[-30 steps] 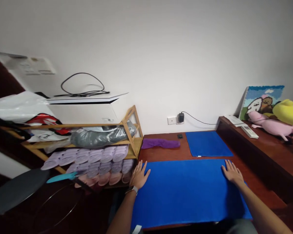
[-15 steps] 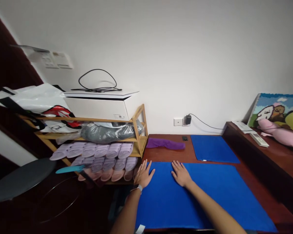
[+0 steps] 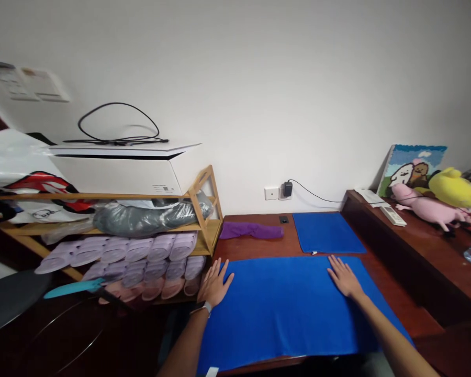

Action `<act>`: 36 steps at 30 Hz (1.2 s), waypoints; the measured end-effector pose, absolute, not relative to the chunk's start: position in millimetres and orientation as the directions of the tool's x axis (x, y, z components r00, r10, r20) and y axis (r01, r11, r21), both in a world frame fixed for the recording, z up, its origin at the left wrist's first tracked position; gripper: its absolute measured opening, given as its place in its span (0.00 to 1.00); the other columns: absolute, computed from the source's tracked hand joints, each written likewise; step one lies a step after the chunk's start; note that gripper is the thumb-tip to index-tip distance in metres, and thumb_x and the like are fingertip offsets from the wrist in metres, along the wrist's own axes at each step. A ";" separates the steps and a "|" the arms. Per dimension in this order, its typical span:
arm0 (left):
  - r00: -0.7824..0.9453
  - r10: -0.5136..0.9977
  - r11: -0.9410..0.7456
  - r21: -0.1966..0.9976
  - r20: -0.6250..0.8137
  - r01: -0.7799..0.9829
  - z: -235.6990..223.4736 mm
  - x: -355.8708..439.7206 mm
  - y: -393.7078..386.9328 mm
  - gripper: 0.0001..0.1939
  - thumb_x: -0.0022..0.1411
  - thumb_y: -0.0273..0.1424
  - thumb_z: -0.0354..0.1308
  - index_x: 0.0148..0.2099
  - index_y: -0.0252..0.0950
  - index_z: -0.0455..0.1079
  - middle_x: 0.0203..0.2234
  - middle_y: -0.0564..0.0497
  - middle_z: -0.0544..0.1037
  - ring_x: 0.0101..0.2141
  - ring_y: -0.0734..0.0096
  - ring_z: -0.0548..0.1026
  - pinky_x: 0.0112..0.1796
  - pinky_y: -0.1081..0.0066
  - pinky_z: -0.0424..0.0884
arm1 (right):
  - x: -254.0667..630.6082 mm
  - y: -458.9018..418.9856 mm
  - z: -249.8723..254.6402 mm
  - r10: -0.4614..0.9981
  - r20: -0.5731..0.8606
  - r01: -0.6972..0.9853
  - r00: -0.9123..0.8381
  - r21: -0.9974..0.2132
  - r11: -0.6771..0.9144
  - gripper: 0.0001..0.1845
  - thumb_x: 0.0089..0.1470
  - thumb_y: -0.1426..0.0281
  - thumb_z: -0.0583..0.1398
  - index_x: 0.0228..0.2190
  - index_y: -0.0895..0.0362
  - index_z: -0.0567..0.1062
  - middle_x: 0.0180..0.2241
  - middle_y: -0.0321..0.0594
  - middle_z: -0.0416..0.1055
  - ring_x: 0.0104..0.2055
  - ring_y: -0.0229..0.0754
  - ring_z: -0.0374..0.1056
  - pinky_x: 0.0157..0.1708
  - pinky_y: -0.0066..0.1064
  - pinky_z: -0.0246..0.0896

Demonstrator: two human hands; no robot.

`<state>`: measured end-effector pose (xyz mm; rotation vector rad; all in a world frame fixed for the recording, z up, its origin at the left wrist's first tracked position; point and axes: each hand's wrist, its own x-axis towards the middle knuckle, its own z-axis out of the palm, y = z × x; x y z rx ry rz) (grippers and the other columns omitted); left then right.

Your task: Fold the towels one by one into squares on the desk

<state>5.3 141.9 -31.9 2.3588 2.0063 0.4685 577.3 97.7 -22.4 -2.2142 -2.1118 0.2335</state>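
Note:
A large blue cloth (image 3: 278, 309) lies spread over the reddish-brown desk (image 3: 255, 248), with a white tag at its near left corner. Flat on its far left corner rests my left hand (image 3: 215, 283), fingers spread, a watch on the wrist. My right hand (image 3: 344, 277) lies flat near the far right part of the same cloth, fingers stretched out. Beyond it is a smaller blue cloth (image 3: 327, 233), also flat. A bunched purple cloth (image 3: 251, 230) lies along the back of the desk, near the wall.
To the left stands a wooden rack (image 3: 210, 235) holding lilac slippers (image 3: 139, 248), a white box (image 3: 121, 175) and a coiled black cable (image 3: 120, 140). A charger (image 3: 288, 188) sits in the wall socket. On the raised right ledge are a pink plush toy (image 3: 424, 204) and a remote (image 3: 393, 215).
My right hand has slid right across the large blue cloth, while my left hand stays at its far left corner. The view has turned somewhat to the right.

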 end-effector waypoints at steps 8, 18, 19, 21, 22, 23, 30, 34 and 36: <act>0.136 0.972 -0.167 0.158 0.190 0.973 -29.5 3.1 144.6 0.38 0.72 0.55 0.42 0.75 0.39 0.55 0.74 0.39 0.56 0.72 0.51 0.55 0.68 0.51 0.55 | 681.0 76.8 -41.8 0.977 -0.043 0.969 0.207 -0.130 -0.211 0.43 0.67 0.50 0.37 0.73 0.61 0.50 0.75 0.41 0.45 0.77 0.50 0.37 0.73 0.47 0.40; 0.135 0.975 -0.161 0.142 0.174 0.977 -26.0 4.8 143.3 0.37 0.73 0.53 0.43 0.75 0.40 0.55 0.74 0.41 0.56 0.72 0.52 0.55 0.68 0.51 0.55 | 677.4 79.5 -41.9 0.973 -0.034 0.965 0.229 -0.120 -0.231 0.42 0.66 0.51 0.38 0.73 0.60 0.52 0.75 0.42 0.47 0.76 0.49 0.40 0.73 0.46 0.42; 0.135 0.976 -0.161 0.148 0.172 0.976 -25.5 5.3 142.7 0.37 0.73 0.53 0.43 0.75 0.40 0.55 0.74 0.41 0.56 0.72 0.52 0.54 0.68 0.51 0.55 | 676.8 81.4 -38.8 0.970 -0.046 0.963 0.240 -0.111 -0.244 0.42 0.66 0.51 0.38 0.72 0.60 0.53 0.74 0.43 0.48 0.76 0.50 0.42 0.73 0.46 0.42; 0.133 0.976 -0.161 0.163 0.174 0.973 -25.0 6.4 141.5 0.37 0.73 0.53 0.43 0.75 0.40 0.54 0.74 0.41 0.55 0.72 0.52 0.53 0.68 0.51 0.54 | 669.8 86.8 -29.4 0.957 -0.071 0.955 0.280 -0.080 -0.285 0.41 0.65 0.54 0.40 0.71 0.62 0.57 0.73 0.47 0.52 0.75 0.52 0.47 0.72 0.49 0.44; 0.130 0.976 -0.160 0.170 0.176 0.972 -25.1 6.9 141.0 0.37 0.73 0.53 0.43 0.75 0.40 0.54 0.74 0.41 0.55 0.72 0.52 0.53 0.68 0.51 0.54 | 661.7 90.2 -23.3 0.952 -0.066 0.951 0.300 -0.060 -0.304 0.39 0.65 0.56 0.41 0.70 0.63 0.59 0.72 0.49 0.54 0.74 0.54 0.50 0.72 0.51 0.44; 0.126 0.976 -0.158 0.177 0.179 0.971 -25.5 7.2 140.6 0.37 0.73 0.53 0.43 0.75 0.40 0.54 0.74 0.42 0.55 0.73 0.52 0.53 0.68 0.51 0.54 | 649.4 93.8 -16.5 0.948 -0.042 0.948 0.315 -0.042 -0.316 0.38 0.64 0.58 0.42 0.68 0.64 0.62 0.71 0.51 0.56 0.74 0.55 0.51 0.71 0.53 0.44; 0.139 0.973 -0.175 0.198 0.184 0.964 -25.5 6.4 139.7 0.37 0.73 0.53 0.43 0.76 0.40 0.54 0.74 0.41 0.54 0.73 0.52 0.52 0.68 0.50 0.53 | 451.4 111.5 22.7 0.988 0.118 0.977 -0.101 -0.176 0.121 0.36 0.69 0.58 0.42 0.71 0.61 0.58 0.73 0.46 0.51 0.76 0.52 0.42 0.74 0.48 0.34; 0.147 0.971 -0.183 0.189 0.188 0.965 -23.6 5.9 139.0 0.35 0.73 0.52 0.45 0.75 0.44 0.55 0.74 0.42 0.54 0.73 0.51 0.52 0.68 0.50 0.53 | 355.5 117.0 23.6 0.922 0.029 0.864 -0.386 -0.340 0.372 0.38 0.70 0.51 0.41 0.73 0.54 0.52 0.75 0.41 0.46 0.77 0.48 0.40 0.74 0.48 0.35; 0.153 0.968 -0.191 0.187 0.198 0.964 -23.9 5.3 139.0 0.34 0.73 0.52 0.45 0.75 0.47 0.56 0.75 0.45 0.54 0.73 0.51 0.52 0.68 0.50 0.55 | 345.6 119.3 20.1 0.913 -0.004 0.853 -0.408 -0.359 0.380 0.38 0.70 0.50 0.40 0.73 0.54 0.51 0.75 0.41 0.45 0.77 0.48 0.39 0.74 0.48 0.34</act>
